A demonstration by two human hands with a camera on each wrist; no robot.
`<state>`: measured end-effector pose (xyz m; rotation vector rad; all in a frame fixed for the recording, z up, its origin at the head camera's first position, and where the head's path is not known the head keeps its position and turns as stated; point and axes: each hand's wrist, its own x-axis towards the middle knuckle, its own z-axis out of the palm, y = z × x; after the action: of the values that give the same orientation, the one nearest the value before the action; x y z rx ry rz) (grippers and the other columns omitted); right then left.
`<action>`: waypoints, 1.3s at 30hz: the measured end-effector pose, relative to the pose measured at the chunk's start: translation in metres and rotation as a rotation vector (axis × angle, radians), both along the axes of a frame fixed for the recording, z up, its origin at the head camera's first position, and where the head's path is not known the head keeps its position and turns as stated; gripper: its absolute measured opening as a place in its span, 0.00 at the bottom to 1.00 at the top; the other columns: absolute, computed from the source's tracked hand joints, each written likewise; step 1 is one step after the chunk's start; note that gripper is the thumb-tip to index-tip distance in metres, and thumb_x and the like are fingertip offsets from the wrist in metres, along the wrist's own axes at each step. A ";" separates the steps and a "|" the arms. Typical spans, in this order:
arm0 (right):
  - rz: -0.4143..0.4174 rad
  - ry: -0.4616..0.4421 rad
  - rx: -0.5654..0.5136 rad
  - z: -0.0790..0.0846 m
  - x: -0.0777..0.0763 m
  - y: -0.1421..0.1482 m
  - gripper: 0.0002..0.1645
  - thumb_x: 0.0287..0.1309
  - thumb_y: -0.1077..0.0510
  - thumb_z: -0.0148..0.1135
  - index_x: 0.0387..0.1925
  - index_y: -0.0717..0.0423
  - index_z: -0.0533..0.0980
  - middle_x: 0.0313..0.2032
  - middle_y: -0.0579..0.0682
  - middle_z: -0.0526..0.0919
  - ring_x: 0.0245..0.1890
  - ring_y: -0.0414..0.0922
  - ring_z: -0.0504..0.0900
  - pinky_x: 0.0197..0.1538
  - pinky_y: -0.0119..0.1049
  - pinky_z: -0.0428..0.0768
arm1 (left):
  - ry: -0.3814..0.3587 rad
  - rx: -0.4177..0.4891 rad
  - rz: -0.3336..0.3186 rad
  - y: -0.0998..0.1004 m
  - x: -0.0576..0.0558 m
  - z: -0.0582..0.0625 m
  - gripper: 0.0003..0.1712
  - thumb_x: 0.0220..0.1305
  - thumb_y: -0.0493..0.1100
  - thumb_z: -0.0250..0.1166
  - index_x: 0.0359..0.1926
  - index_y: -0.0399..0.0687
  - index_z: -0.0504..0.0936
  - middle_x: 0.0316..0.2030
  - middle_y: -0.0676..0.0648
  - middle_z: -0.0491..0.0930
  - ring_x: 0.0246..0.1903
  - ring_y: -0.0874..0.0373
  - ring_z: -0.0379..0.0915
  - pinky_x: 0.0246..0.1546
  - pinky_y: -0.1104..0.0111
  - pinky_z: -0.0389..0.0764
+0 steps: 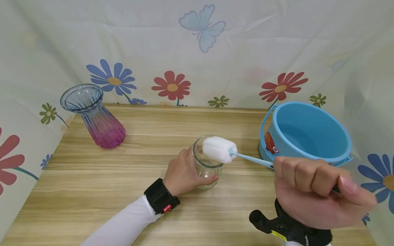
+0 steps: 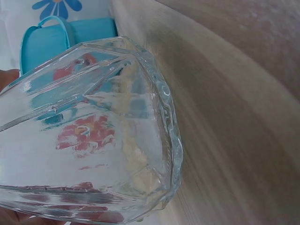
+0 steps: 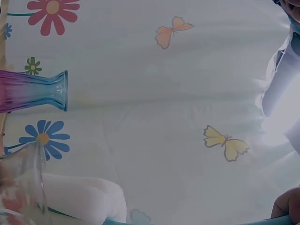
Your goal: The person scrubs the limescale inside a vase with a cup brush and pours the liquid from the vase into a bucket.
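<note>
My left hand (image 1: 186, 172) grips a clear glass jar (image 1: 200, 172) around its side, thumb across the front. Seen from the left wrist, the jar's faceted base (image 2: 173, 136) is close to the wooden tabletop and its inside looks bare. In my right hand (image 1: 320, 194), a fist holds the light blue handle of a white sponge bottle brush (image 1: 218, 149). The sponge head overlaps the jar's mouth in the head view. From the right wrist, the sponge (image 3: 84, 197) lies right at the jar's rim, most of it outside the glass.
A ribbed glass vase (image 1: 103, 126), blue above and pink below, stands at the back left of the wooden table (image 1: 147, 119). To the right is a light blue bucket (image 1: 277, 143) with its handle down. A flower-print cloth (image 1: 246, 44) hangs behind.
</note>
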<state>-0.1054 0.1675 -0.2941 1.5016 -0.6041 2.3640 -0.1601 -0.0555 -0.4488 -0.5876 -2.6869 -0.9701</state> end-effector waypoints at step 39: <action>-0.302 -0.382 0.368 -0.041 -0.044 -0.050 0.23 0.63 0.64 0.28 0.12 0.53 0.44 0.14 0.44 0.44 0.13 0.37 0.45 0.17 0.31 0.42 | -0.032 0.010 -0.031 0.006 0.006 0.001 0.57 0.34 0.79 0.67 0.62 0.53 0.66 0.38 0.58 0.76 0.34 0.67 0.69 0.25 0.69 0.77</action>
<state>-0.1489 0.1180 -0.3353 0.9802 -1.3159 2.3927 -0.1540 -0.0496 -0.4474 -0.6183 -2.7069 -1.0081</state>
